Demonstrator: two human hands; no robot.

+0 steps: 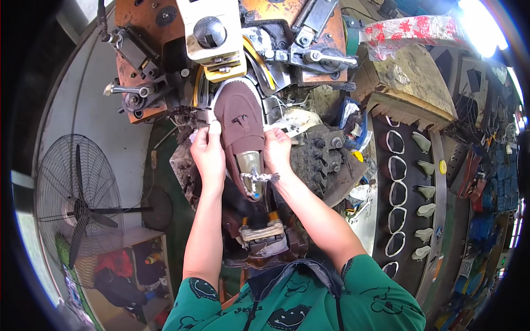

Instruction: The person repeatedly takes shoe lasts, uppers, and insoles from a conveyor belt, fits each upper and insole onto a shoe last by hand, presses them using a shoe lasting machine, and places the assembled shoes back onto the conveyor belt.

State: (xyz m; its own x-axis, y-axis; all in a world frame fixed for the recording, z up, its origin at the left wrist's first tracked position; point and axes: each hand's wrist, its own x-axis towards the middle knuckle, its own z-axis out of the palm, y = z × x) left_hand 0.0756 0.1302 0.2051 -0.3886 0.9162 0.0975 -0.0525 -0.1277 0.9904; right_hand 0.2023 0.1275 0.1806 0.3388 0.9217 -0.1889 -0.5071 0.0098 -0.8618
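Observation:
A brown shoe upper point(243, 138) with a dark ornament sits over a greenish shoe last point(249, 162), its toe pointing away from me beneath the machine's white head point(221, 38). A pale edge shows around the toe. My left hand point(210, 151) is closed on the upper's left side, thumb up along the edge. On the other side my right hand point(277, 149) pinches the upper's right edge, with its fingertips partly hidden. A braided cord point(258, 177) lies across the heel end of the last.
Orange machine plates point(149, 33) with levers flank the toe. To the right, a dark conveyor point(406, 193) carries white loops and several lasts beside a wooden box point(408, 83). A caged fan point(80, 209) stands at left. A padded support point(264, 237) is near my body.

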